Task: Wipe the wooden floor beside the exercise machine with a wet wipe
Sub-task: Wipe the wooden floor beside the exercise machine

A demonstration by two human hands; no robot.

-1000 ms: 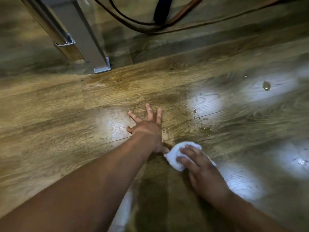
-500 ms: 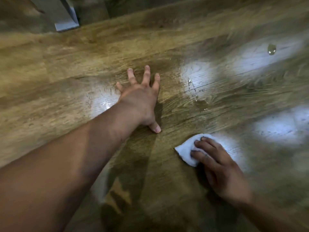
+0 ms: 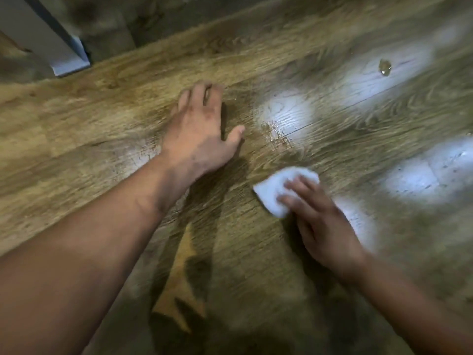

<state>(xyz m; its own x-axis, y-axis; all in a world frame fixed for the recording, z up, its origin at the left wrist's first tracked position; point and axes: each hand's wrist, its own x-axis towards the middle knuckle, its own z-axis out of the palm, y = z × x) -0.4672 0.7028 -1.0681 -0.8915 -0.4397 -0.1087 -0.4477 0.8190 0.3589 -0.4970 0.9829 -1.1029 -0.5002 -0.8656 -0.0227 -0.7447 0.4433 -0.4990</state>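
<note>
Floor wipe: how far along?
Mid-job. In hand: right hand presses the wet wipe on the floor, left hand braced flat. Done: can't tell, glare hides any wiped streaks. Left: wet speckles ahead of the wipe and a droplet farther right.

Wooden floor (image 3: pixel 102 129) planks run from lower left to upper right, with pale glare at the right. A grey leg (image 3: pixel 69 60) stands on them at upper left. The left hand (image 3: pixel 199 134) rests flat at centre. Lower right of it, the right hand (image 3: pixel 322 221) presses a white wipe (image 3: pixel 273 190) down. A drop (image 3: pixel 384 66) lies at upper right.
</note>
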